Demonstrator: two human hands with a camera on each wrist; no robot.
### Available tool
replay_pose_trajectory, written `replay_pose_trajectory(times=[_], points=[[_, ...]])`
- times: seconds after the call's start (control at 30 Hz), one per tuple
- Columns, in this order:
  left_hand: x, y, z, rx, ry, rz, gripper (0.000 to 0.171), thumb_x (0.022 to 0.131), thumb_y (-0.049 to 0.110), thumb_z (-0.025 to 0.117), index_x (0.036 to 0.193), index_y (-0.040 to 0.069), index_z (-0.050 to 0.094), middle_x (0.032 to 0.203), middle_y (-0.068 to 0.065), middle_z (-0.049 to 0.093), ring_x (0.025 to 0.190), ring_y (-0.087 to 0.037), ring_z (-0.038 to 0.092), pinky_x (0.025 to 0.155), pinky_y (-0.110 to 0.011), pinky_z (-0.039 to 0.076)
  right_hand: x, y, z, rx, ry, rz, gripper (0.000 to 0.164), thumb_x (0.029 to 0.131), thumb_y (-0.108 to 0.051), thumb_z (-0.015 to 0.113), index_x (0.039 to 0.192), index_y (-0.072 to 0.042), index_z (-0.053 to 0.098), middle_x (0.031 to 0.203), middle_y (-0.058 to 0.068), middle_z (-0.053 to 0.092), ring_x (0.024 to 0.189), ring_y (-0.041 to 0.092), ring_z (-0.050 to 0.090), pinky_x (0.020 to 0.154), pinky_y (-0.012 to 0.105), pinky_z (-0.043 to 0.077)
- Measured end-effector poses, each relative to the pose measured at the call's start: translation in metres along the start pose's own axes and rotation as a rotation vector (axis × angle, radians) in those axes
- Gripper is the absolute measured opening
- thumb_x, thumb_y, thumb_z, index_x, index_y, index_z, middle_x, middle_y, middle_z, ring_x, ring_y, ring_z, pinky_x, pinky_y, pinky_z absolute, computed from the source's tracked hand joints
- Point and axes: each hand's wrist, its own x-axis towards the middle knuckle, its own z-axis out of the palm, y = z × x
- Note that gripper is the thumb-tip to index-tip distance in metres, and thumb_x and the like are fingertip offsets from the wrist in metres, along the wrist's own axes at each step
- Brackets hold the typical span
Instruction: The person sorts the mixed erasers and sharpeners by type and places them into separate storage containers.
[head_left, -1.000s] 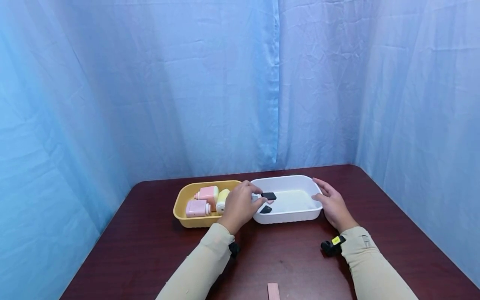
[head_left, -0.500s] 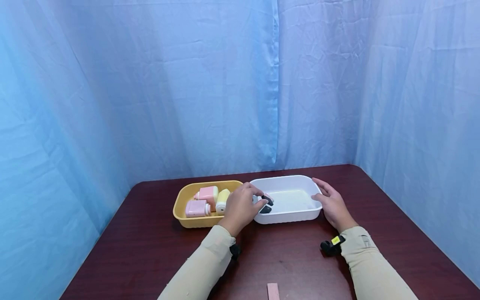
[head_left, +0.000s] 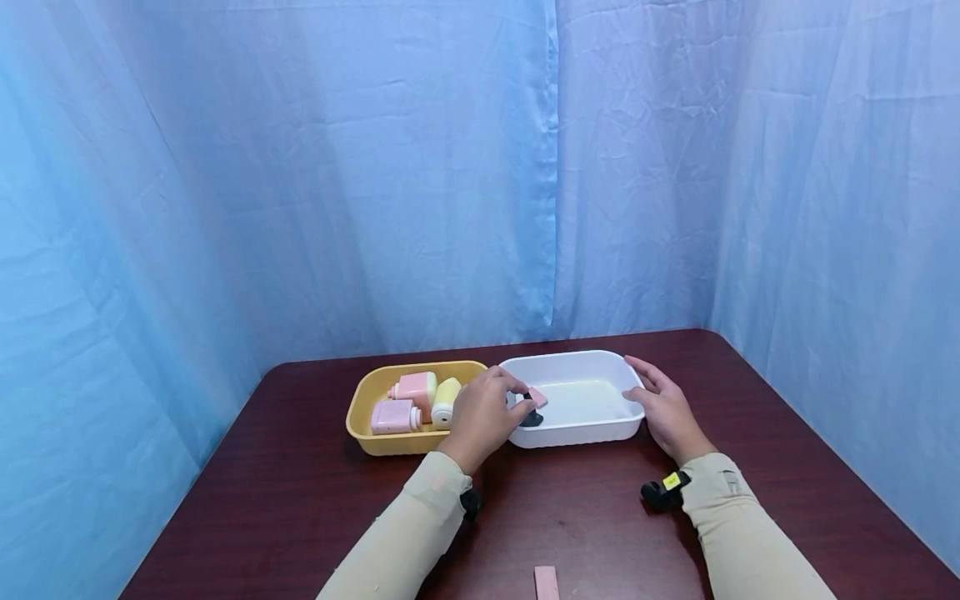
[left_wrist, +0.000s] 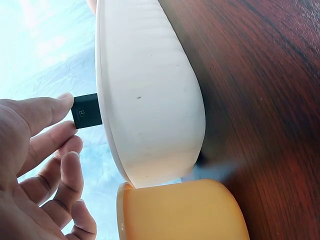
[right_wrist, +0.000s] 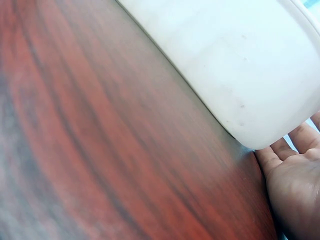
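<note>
My left hand (head_left: pixel 482 418) reaches over the left end of the white plastic basket (head_left: pixel 577 434). Between thumb and fingertip it pinches a small black rectangular piece (left_wrist: pixel 86 111) with pale markings, whose far end is hidden behind the basket's rim in the left wrist view. Inside, close to those fingers, lie a pink flat piece (head_left: pixel 537 397) and another dark piece (head_left: pixel 532 419). At the basket's right end my right hand (head_left: pixel 667 412) grips the rim, thumb over the inside and fingers along the outer wall.
Beside the white basket stands a yellow basket (head_left: pixel 367 443) holding a pink bottle (head_left: pixel 414 386), a lilac bottle (head_left: pixel 393 417) and a yellow bottle (head_left: pixel 446 402). A pink strip (head_left: pixel 547 583) lies at the front of the dark red table (head_left: pixel 585 525). Blue curtains (head_left: pixel 450 167) hang around it.
The upper black piece has been drawn toward my left hand and turned upright between its fingers, so the pink piece shows more fully. My right hand keeps its place on the rim.
</note>
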Motion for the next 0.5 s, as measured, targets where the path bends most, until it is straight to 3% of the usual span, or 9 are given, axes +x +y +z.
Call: replay_pose_trajectory(times=[0.3,0.5], points=[[-0.0015,0.0010,-0.0007,-0.023,-0.015,-0.015,0.028,0.091,0.043,0.080,0.104,0.020,0.084,0.105,0.007,0.070,0.090,-0.010,0.060,0.081,-0.028,0.054,-0.0002,-0.0008,-0.0002,0.002,-0.002,0.010,0.067,0.101,-0.003,0.051,0.164,-0.017,0.031,0.170,0.009,0.028,0.154,0.028,0.032,0.115,0.030,0.042],[-0.0064,0.0033,-0.0026,-0.009,-0.014,0.018,0.025,0.090,0.039,0.082,0.105,0.019,0.084,0.104,0.007,0.070,0.087,-0.010,0.059,0.078,-0.028,0.052,0.0007,-0.0003,-0.0004,0.006,-0.002,0.010,0.067,0.101,-0.002,0.051,0.163,-0.017,0.031,0.170,0.010,0.029,0.154,0.028,0.033,0.110,0.024,0.045]])
